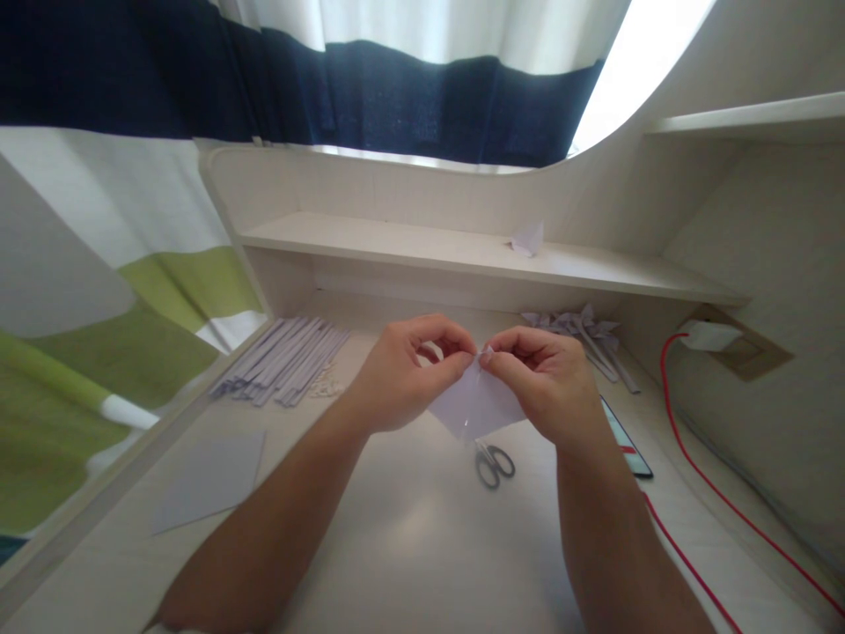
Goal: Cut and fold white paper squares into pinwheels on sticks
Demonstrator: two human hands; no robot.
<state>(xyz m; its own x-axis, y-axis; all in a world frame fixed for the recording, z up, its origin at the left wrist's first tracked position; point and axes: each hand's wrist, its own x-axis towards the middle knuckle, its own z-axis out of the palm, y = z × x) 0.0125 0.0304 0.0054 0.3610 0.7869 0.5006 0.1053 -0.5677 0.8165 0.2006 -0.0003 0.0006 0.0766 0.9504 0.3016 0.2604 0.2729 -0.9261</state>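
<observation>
At the centre of the frame, the left hand and right hand meet above the bench, each grip pinched shut on the top corner of a folded white paper. The paper hangs below and between both hands, equally near each, its point aimed down toward the scissors.

Folded sheet is looking like thin matt white paper. Counter is showing smooth pale wood-look laminate, slightly glossy. Scissors are showing shiny metal blades, grey plastic handles. Strips and flat sheet are reading as matt paper. Cable is looking like smooth red plastic. Curtain is showing matt woven cloth.
</observation>
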